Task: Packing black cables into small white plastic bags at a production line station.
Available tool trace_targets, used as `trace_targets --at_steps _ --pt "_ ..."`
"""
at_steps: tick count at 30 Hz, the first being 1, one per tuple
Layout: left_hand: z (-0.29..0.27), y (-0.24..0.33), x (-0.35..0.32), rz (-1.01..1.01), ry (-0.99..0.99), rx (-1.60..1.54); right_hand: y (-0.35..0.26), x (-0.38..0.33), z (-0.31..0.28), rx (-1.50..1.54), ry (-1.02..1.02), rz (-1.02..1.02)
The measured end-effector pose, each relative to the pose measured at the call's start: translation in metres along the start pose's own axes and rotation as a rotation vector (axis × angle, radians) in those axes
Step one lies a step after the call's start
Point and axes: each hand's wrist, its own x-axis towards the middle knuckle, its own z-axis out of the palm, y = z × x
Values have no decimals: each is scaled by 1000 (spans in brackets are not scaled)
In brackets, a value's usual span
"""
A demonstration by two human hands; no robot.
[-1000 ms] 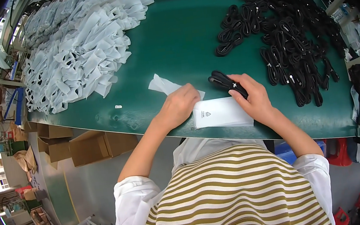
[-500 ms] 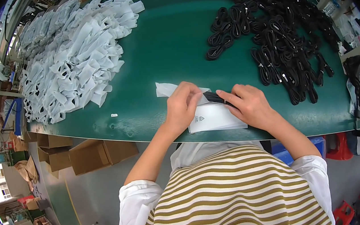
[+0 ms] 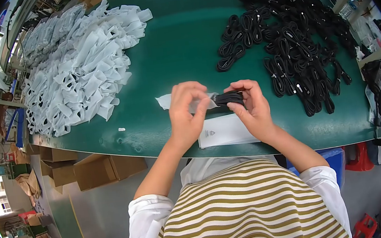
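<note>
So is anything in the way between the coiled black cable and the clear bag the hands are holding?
Nothing visible: the right hand holds the coiled black cable right at the clear bag in the left hand.

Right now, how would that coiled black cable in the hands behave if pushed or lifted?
The coiled black cable is probably floppy but bundled, so it should lift as one piece. Likely light: the right hand holds it by the fingertips. The left hand holds the clear bag.
</note>
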Motion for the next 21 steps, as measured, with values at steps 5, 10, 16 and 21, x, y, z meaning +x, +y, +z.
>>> trace_targets --at_steps 5,10,16,21 --pt "-13 -8 6 -145 -37 -206 -4 20 -9 -323 -302 -394" --pt "-8 -5 9 -308 -15 -535 -5 24 10 -351 -112 -184" --pt "-3 -3 20 -430 43 -977 -11 36 21 -481 -181 -346" --pt "-2 -3 27 -515 25 -1029 -8 39 22 -518 -202 -459"
